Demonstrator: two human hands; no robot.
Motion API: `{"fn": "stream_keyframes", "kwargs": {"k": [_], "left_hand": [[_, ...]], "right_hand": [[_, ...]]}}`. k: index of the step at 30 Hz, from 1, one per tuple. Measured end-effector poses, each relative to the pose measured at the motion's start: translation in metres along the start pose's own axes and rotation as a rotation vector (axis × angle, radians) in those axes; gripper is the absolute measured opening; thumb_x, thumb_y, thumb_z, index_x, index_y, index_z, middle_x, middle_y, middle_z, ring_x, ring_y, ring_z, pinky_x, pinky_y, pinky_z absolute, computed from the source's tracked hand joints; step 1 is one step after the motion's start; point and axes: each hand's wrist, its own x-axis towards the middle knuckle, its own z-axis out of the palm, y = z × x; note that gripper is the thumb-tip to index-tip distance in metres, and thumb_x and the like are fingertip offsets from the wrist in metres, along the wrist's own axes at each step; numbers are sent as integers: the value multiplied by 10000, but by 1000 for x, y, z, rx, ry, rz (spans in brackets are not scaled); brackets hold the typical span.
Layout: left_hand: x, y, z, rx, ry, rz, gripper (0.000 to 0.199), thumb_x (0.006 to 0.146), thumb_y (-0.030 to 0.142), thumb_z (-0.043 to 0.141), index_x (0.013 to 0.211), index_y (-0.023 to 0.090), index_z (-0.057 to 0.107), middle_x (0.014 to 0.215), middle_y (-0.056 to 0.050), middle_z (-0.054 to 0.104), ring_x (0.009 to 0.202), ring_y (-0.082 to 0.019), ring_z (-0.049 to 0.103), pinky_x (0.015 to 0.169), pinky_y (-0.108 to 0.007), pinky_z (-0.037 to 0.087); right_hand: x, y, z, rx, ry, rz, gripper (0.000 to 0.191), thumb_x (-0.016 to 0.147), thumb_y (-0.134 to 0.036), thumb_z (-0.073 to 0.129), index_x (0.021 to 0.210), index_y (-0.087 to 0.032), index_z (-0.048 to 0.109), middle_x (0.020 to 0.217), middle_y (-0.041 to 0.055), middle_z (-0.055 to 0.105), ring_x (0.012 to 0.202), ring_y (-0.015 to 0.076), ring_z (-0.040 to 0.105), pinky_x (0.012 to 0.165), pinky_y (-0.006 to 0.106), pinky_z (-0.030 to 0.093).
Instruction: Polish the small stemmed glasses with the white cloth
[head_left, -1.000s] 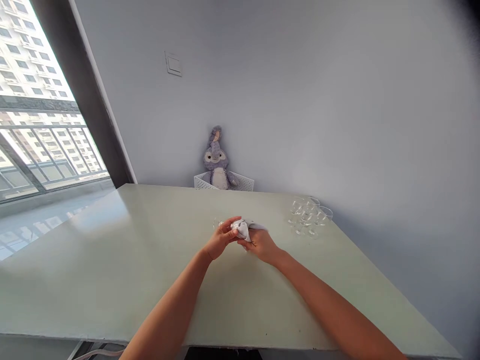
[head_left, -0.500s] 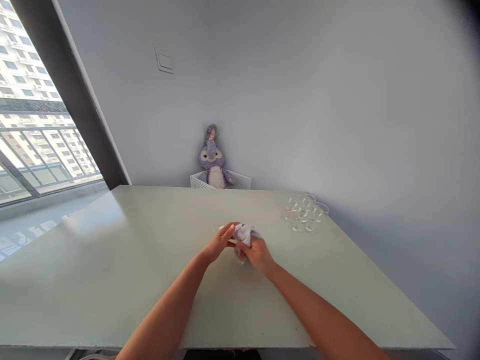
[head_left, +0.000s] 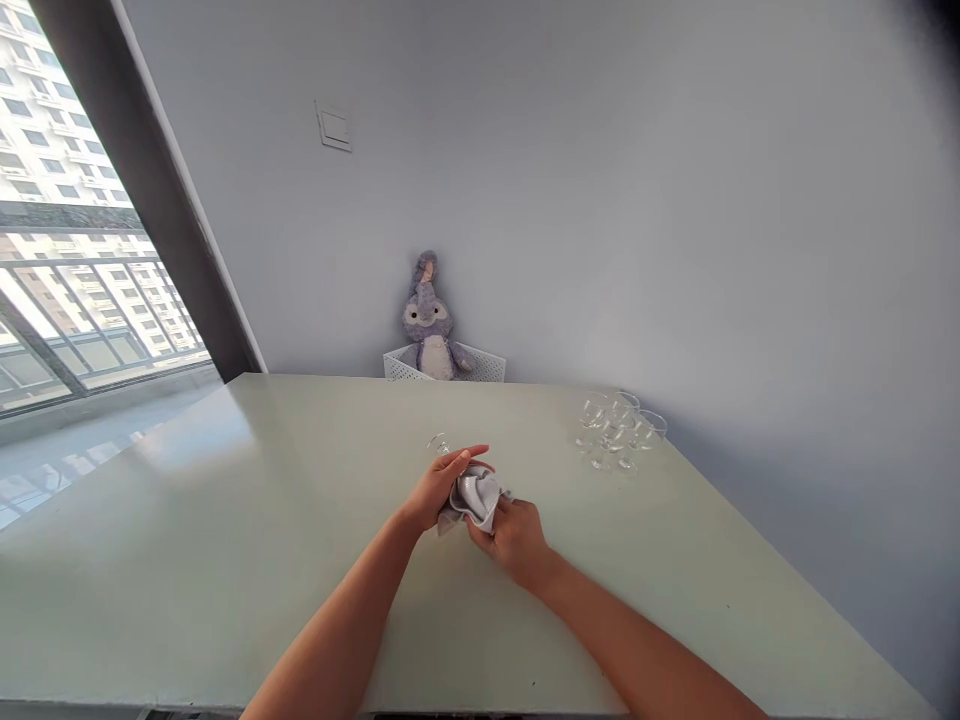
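Observation:
My left hand (head_left: pixel 439 488) is wrapped around a stemmed glass, its fingers pointing right. The glass's clear foot (head_left: pixel 439 441) sticks out past the hand at the upper left, so the glass lies tilted. A pale grey cloth (head_left: pixel 478 492) covers the bowl end and hides most of it. Closed on the cloth's lower right part is my right hand (head_left: pixel 514 540), with its thumb side toward the glass. Whether its fingers reach inside the bowl I cannot tell. Both hands are above the middle of the pale green table (head_left: pixel 300 600).
Several clear stemmed glasses (head_left: pixel 619 435) stand in a close group at the table's far right, near the wall. Behind the far edge, a purple plush rabbit (head_left: pixel 435 325) sits in a white perforated basket (head_left: pixel 487 368). A large window (head_left: pixel 82 230) is at left.
My right hand has turned and moved slightly lower, and the cloth has shifted left and opened around the bowl. More of the glass's foot shows above my left hand. The camera view shifted slightly.

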Motion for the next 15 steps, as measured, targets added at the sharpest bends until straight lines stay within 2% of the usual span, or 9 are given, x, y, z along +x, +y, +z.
{"fn": "stream_keyframes", "kwargs": {"k": [2,4,6,8,11,13,15], "left_hand": [[-1,-1,1,-50,-37,6,435,793,419,510,1163,193,544,1080,-91,607,880,-170,560,755,-270,422],[-2,-3,1,-46,-93,10,426,775,360,547,1177,219,539,1154,-72,567,946,-176,531,767,-263,411],[-2,-5,1,41,-134,35,470,751,313,580,1210,240,509,1118,-56,573,884,-157,528,707,-246,405],[-2,-8,1,182,-125,79,500,745,302,588,1231,241,489,1017,-48,593,769,-129,512,630,-231,383],[-1,-9,1,345,-49,124,505,756,342,571,1237,215,486,875,-36,593,674,-110,468,581,-230,355],[0,-8,-1,380,-17,129,539,760,369,567,1262,208,457,811,-21,581,666,-109,459,593,-234,356],[1,-8,-3,386,4,130,567,769,396,555,1288,211,423,771,-7,567,675,-111,463,614,-236,362]], "right_hand": [[5,1,-5,87,56,126,313,778,-438,506,698,-168,642,636,60,632,579,154,547,554,255,375],[13,2,-12,356,62,337,367,756,-502,518,650,-166,622,590,48,610,556,156,541,520,255,399],[20,4,-19,703,44,546,416,739,-550,519,650,-155,612,581,46,596,535,155,535,473,257,417],[26,8,-25,996,0,686,428,727,-562,533,724,-144,622,628,47,598,544,150,538,430,246,415],[28,13,-29,1177,-104,692,389,695,-509,607,829,-144,624,687,35,598,578,134,543,425,222,416],[27,15,-29,1123,-170,582,355,669,-454,656,829,-139,624,683,27,600,588,129,544,476,233,443],[24,16,-28,967,-186,474,308,655,-414,677,785,-140,628,658,16,599,587,128,545,524,247,460]]}}
